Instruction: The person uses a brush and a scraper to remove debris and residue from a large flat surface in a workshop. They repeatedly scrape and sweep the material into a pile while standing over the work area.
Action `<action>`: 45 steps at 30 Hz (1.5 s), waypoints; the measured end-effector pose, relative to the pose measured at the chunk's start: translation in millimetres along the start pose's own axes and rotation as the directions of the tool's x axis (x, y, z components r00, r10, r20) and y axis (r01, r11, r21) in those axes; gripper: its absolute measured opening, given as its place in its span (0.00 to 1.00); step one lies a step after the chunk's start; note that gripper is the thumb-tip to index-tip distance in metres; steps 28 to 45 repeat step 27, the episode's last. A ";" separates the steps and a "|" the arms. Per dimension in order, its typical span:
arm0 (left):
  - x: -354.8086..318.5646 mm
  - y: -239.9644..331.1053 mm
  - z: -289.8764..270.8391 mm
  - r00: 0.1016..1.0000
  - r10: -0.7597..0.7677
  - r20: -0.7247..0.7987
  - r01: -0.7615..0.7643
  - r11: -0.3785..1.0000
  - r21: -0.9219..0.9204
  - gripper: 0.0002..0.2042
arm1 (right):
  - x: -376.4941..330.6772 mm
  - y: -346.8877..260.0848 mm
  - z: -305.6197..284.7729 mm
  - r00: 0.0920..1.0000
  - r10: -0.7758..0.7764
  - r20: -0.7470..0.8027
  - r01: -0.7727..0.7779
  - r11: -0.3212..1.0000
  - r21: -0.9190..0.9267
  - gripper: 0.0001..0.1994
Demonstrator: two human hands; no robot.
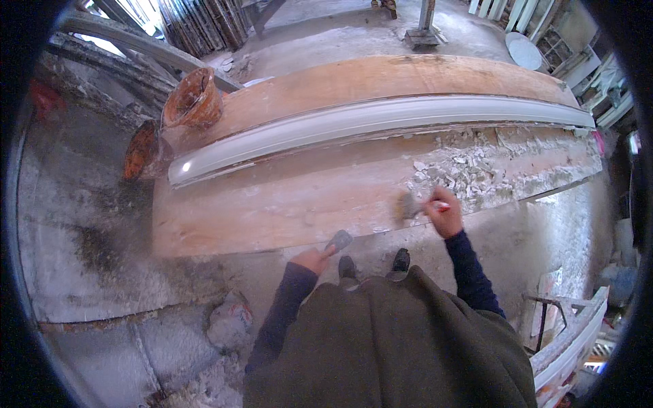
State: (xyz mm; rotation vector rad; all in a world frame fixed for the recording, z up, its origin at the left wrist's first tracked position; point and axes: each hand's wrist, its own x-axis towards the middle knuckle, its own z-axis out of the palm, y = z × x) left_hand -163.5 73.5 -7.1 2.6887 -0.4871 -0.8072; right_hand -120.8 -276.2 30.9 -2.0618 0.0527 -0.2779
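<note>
My right hand (445, 216) is closed round the red handle of a paintbrush (407, 205). Its bristles, smeared by motion, are low over the wooden tabletop (238, 211), just left of a heap of broken white plaster scraps (469, 170). At the near edge of the table, my left hand (309, 260) grips a scraper (339, 240) with a greyish, flat, broad end pointing away from me. A long white cornice moulding (374, 126) lies lengthwise along the tabletop, beyond both hands.
An orange plaster-stained bucket (194, 102) is tilted at the table's far left corner, beside a second orange container (141, 148). White mouldings on a metal stand (575, 340) are at lower right. A whitish bag (230, 319) is on the floor at left.
</note>
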 end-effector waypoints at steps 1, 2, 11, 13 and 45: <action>-1.5 -9.2 -11.5 0.998 0.056 -0.011 -0.056 0.998 0.012 0.18 | -0.6 3.9 -15.6 0.999 -0.004 -0.049 0.001 0.998 -0.061 0.07; 0.2 -18.6 -21.9 0.993 0.119 -0.021 -0.118 0.993 0.028 0.18 | -4.2 7.6 -26.7 0.993 0.021 -0.119 -0.032 0.995 -0.096 0.08; 77.4 -43.1 -54.3 0.852 0.517 0.083 -0.523 0.835 0.168 0.13 | -59.5 -18.7 0.6 0.903 0.184 -0.389 -0.119 0.975 0.186 0.08; 100.8 -32.2 -57.7 0.830 0.553 0.078 -0.558 0.815 0.156 0.12 | -70.9 -28.0 8.9 0.895 0.205 -0.395 -0.135 0.971 0.197 0.07; 7.8 -181.0 -55.6 0.877 0.462 0.131 -0.459 0.887 -0.058 0.20 | -119.7 -32.1 1.9 0.805 0.275 -0.526 -0.250 0.961 0.120 0.07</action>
